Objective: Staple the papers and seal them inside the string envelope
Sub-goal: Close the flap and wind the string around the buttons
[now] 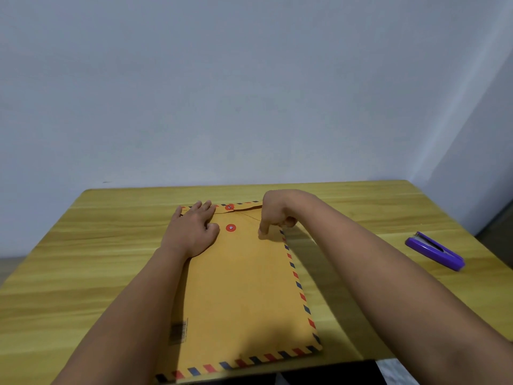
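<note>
String envelope (244, 287) lies lengthwise on surface (83, 259). Left hand (194, 229) flat, fingers spread, pinning flap. Right hand (273, 218) pinched, apparently on string, just right of lower button (230, 227).

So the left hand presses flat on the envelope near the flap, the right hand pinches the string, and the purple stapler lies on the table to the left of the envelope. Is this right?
Not quite. The head view shows the purple stapler on the table to the right of the envelope. The left hand, right hand and string are as stated.
</note>
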{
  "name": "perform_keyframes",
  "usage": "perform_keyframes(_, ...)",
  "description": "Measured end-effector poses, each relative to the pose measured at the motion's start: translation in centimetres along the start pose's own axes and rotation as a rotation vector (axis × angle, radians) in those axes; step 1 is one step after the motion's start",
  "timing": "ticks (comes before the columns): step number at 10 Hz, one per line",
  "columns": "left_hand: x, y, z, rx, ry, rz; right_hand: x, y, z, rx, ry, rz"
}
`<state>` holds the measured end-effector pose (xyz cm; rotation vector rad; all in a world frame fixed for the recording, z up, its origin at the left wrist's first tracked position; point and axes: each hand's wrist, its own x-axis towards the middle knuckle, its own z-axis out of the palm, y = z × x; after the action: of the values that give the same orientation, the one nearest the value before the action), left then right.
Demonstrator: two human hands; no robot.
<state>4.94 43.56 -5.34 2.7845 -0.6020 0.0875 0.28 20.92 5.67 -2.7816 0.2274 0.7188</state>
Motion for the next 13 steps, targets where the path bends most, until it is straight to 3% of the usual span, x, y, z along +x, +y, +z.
perform_keyframes(1,0.0,0.0,0.0,0.002,0.002,0.003,0.1,0.2,-0.6,0.1,0.174,-0.073)
perform_keyframes(3,0.0,0.0,0.1,0.01,0.01,0.003,0.9,-0.4,-0.4,0.422,0.759,-0.283)
perform_keyframes(4,0.0,0.0,0.0,0.003,0.015,0.007,0.4,-1.5,-0.2,0.643,0.841,-0.391)
perform_keyframes(5,0.0,0.1,0.0,0.012,0.013,0.01,-0.3,-2.1,-0.5,1.127,0.608,-0.471)
perform_keyframes(6,0.0,0.1,0.0,0.013,0.013,0.007,-0.2,-2.5,0.0,1.303,0.476,-0.409)
perform_keyframes(7,0.1,0.0,0.2,0.014,0.011,0.007,0.5,-2.9,1.2,0.903,0.602,-0.298)
perform_keyframes(9,0.1,-0.1,0.2,0.012,0.01,0.002,0.5,-2.8,3.3,0.231,0.52,-0.126)
perform_keyframes(11,0.1,0.1,0.0,0.022,0.005,0.004,0.3,-2.5,5.8,-0.031,0.616,-0.211)
perform_keyframes(13,0.1,0.0,0.2,0.026,0.011,0.004,0.2,-3.1,7.8,-0.156,0.588,-0.235)
